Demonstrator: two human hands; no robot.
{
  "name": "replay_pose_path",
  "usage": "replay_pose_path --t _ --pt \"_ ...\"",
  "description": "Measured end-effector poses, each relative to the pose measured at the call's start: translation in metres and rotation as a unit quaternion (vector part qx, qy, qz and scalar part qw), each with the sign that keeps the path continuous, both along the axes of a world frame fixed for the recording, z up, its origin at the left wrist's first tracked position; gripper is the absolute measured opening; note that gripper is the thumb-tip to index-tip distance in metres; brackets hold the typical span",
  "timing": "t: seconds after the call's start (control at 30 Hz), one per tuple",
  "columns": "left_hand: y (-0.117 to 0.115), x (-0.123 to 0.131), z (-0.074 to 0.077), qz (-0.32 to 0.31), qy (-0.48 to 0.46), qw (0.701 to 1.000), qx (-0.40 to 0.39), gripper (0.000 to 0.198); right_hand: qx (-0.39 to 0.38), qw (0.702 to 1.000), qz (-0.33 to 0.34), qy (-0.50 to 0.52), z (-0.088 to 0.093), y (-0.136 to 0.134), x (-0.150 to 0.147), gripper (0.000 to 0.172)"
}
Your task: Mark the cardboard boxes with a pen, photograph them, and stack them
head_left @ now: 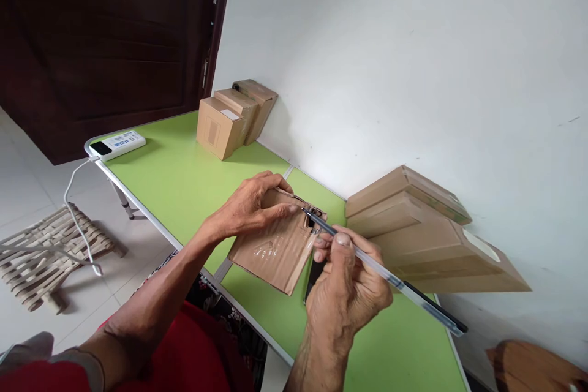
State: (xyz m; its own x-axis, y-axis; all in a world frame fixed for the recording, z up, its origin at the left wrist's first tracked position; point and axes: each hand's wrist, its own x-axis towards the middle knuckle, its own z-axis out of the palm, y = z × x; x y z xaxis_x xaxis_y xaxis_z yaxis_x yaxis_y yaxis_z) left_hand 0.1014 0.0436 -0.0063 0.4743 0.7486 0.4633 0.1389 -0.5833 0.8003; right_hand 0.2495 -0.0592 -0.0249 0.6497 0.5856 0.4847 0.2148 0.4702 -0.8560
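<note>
A small brown cardboard box (271,251) with shiny clear tape is tilted above the green table. My left hand (252,205) grips its far left edge, thumb lying across the top face. In my right hand (349,282) is a pen (376,266) with a clear barrel, its black cap pushed onto the back end. The pen's tip reaches a torn, dark opening (312,218) at the box's right corner, close to my left thumb. What lies inside that opening I cannot make out. A dark flat object (315,275) rests on the table, partly hidden behind my right hand.
Several cardboard boxes (220,128) stand at the table's far end against the wall. More boxes (413,233) lean at the right. A white device (118,144) with a cable sits at the left corner of the green table (169,165). A woven stool (50,251) is on the floor.
</note>
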Motion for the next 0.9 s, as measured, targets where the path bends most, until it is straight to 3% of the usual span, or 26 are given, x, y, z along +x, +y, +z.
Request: replay_pose_path --t 0.27,0.53,0.6,0.63,0.7,0.77,0.8,0.9 --pt "0.0 -0.001 0.0 -0.001 -0.008 1.0 0.001 0.032 -0.041 0.999 -0.02 -0.012 -0.008 -0.011 0.012 0.027" --pt "0.002 -0.005 -0.002 0.007 -0.01 1.0 -0.01 0.028 -0.021 0.997 -0.062 0.026 0.005 -0.017 0.037 0.025" --pt "0.003 -0.008 -0.002 0.006 -0.017 1.0 -0.019 0.029 -0.069 0.996 -0.06 0.015 -0.004 -0.014 0.051 0.032" --pt "0.003 -0.009 -0.002 0.007 -0.021 0.999 -0.025 0.031 -0.137 0.989 -0.051 -0.021 -0.012 -0.011 0.057 0.035" --pt "0.004 -0.011 -0.003 0.009 -0.027 0.999 -0.038 0.035 -0.317 0.938 -0.016 -0.141 -0.034 -0.005 0.066 0.035" --pt "0.004 -0.013 -0.004 0.01 -0.032 0.998 -0.044 0.038 -0.458 0.854 0.019 -0.247 -0.059 0.002 0.066 0.028" --pt "0.004 -0.013 -0.004 0.01 -0.034 0.998 -0.042 0.038 -0.498 0.822 0.027 -0.276 -0.071 0.005 0.063 0.023" --pt "0.004 -0.012 -0.004 0.005 -0.034 0.999 -0.034 0.035 -0.549 0.781 0.011 -0.296 -0.097 0.013 0.048 0.015"
